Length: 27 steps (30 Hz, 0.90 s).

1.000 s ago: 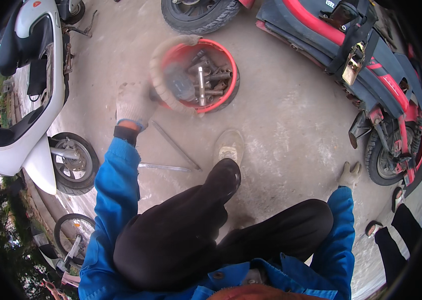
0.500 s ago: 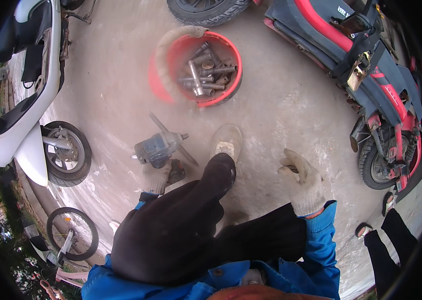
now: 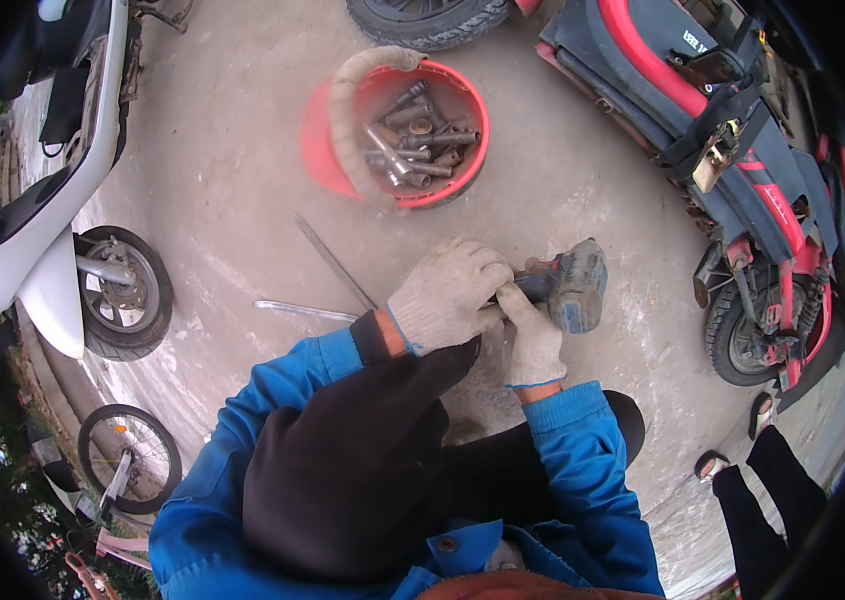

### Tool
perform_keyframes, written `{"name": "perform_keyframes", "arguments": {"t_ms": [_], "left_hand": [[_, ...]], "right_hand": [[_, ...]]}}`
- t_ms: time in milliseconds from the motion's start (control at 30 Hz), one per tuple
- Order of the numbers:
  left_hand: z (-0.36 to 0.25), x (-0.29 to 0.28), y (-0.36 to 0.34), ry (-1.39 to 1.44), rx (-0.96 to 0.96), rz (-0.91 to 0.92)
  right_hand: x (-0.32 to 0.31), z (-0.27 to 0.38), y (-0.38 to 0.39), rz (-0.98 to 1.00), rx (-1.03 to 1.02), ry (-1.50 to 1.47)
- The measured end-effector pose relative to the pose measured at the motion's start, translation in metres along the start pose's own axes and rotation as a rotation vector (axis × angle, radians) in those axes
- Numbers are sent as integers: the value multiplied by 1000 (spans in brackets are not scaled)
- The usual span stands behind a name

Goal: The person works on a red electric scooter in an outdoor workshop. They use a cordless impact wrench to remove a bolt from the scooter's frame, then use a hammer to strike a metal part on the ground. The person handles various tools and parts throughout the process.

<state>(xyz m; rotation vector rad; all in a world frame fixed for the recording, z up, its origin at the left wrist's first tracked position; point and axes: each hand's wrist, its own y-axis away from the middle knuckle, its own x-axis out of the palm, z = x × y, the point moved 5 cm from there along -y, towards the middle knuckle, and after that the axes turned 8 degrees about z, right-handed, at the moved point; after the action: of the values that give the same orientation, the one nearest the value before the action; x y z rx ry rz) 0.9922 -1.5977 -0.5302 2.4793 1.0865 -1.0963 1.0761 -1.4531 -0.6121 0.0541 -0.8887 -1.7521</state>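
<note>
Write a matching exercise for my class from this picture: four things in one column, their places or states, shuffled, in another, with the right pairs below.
Column one
1. Power tool
2. Red bucket
3. White scooter
4. Thin metal bars

Column two
A. Standing at the picture's left edge
B. Holding metal tubes
C. Lying on the ground
D. At the gloved left hand and right hand

Pairs: 1-D, 2-B, 3-A, 4-C
</note>
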Motion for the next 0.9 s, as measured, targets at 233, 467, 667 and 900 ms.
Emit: {"name": "perform_keyframes", "arguments": {"t_ms": [233, 467, 667, 900], "left_hand": [[63, -50, 104, 152, -399, -454], [164, -121, 68, -21, -665, -386], [190, -97, -2, -472, -445, 339], [230, -122, -7, -470, -443, -102]], "right_hand": [[-81, 35, -22, -379, 62, -180], [-129, 28, -32, -277, 264, 109], [-135, 20, -38, -214, 333, 789], [-134, 3, -38, -152, 403, 923]]}}
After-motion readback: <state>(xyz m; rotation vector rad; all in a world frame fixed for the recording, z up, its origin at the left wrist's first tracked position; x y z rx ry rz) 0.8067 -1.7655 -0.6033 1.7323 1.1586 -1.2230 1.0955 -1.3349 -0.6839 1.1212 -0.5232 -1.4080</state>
